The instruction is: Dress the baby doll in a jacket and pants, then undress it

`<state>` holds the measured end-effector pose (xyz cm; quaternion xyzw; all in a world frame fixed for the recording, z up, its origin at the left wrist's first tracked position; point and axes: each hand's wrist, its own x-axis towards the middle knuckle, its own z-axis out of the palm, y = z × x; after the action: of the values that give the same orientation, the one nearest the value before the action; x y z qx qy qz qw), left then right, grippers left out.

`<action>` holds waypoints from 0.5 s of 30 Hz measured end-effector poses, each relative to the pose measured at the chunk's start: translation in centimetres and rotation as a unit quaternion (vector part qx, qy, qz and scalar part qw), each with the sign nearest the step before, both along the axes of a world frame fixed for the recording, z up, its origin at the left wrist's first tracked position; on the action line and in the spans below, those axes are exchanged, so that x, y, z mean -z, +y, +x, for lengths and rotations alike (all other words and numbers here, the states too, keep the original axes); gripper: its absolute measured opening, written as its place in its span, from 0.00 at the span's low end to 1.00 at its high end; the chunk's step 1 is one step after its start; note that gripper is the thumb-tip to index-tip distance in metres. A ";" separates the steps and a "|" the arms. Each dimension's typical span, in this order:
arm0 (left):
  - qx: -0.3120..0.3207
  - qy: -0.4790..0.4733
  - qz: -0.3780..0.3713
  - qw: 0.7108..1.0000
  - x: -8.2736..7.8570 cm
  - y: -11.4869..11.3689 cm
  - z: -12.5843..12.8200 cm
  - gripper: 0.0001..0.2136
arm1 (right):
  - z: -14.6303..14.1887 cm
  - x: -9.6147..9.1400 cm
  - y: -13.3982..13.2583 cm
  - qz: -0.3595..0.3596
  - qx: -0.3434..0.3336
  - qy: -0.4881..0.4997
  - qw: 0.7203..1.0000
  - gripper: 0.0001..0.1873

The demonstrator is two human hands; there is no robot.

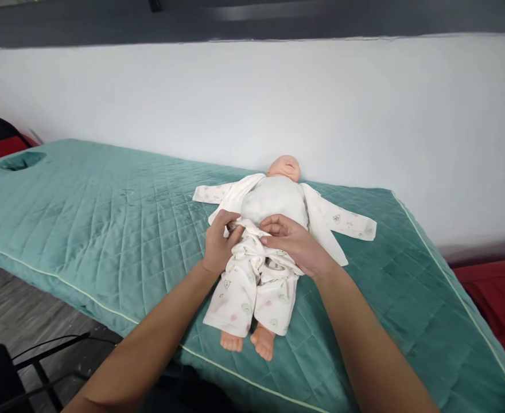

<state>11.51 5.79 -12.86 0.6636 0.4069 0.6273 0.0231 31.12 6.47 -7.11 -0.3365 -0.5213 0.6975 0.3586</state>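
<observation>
A baby doll [278, 198] lies on its back on a teal quilted massage table [106, 229], head toward the wall. It wears an open white printed top [334, 221] with sleeves spread out, and white printed trousers [252, 292]; its bare feet stick out near the table's front edge. My left hand [220, 241] pinches the trousers' waistband at the doll's left-side hip as I see it. My right hand [295, 244] is closed on the waistband across the doll's belly, fingers curled over the cloth.
A white wall runs right behind the table. The table has a face hole [22, 160] at the far left. Red furniture [500, 304] stands at the right, and another red piece [0, 146] at the far left. Black cables [54, 350] lie on the grey floor, lower left.
</observation>
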 end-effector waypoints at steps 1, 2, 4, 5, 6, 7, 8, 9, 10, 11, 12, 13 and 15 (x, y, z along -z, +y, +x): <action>-0.007 0.030 0.020 0.999 0.1 0.0 -0.2 0.08 | 0.0 0.0 0.0 0.009 0.001 0.000 1.000 0.21; -0.009 0.055 0.038 0.998 0.2 0.1 -0.3 0.08 | 0.0 0.0 -0.1 0.018 0.002 0.000 1.000 0.20; -0.004 0.085 0.065 0.994 0.2 0.2 -0.6 0.07 | 0.0 0.0 -0.1 0.029 0.010 -0.001 1.000 0.16; -0.002 0.090 0.074 0.993 0.3 0.3 -0.7 0.07 | 0.0 0.1 -0.1 0.032 0.016 -0.002 0.999 0.14; -0.002 0.091 0.078 0.993 0.3 0.3 -0.8 0.08 | 0.0 0.1 -0.1 0.037 0.021 -0.004 0.999 0.13; -0.001 0.091 0.078 0.993 0.3 0.4 -0.8 0.09 | 0.0 0.2 -0.1 0.044 0.021 -0.010 0.999 0.12; 0.001 0.090 0.074 0.993 0.3 0.4 -0.8 0.09 | 0.0 0.2 -0.1 0.055 0.017 -0.018 0.998 0.12; 0.007 0.088 0.068 0.994 0.3 0.4 -0.8 0.09 | 0.0 0.2 -0.1 0.069 0.011 -0.027 0.997 0.11; 0.015 0.086 0.057 0.995 0.3 0.5 -0.9 0.09 | -0.1 0.3 -0.2 0.084 0.003 -0.039 0.996 0.12; 0.026 0.085 0.043 0.995 0.3 0.4 -0.9 0.08 | -0.1 0.3 -0.2 0.096 -0.003 -0.050 0.994 0.12; 0.040 0.087 0.027 0.995 0.3 0.4 -0.9 0.06 | -0.2 0.3 -0.2 0.106 -0.007 -0.059 0.993 0.13; 0.054 0.091 0.012 0.994 0.2 0.4 -1.0 0.06 | -0.2 0.4 -0.3 0.111 -0.007 -0.065 0.992 0.14; 0.073 0.101 -0.011 0.992 -0.1 0.3 -1.0 0.06 | -0.4 0.6 -0.3 0.116 -0.004 -0.070 0.991 0.17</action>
<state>10.50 6.14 -12.81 0.7512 0.3644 0.5493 0.0352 30.76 6.19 -7.66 -0.3388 -0.6236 0.6084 0.3554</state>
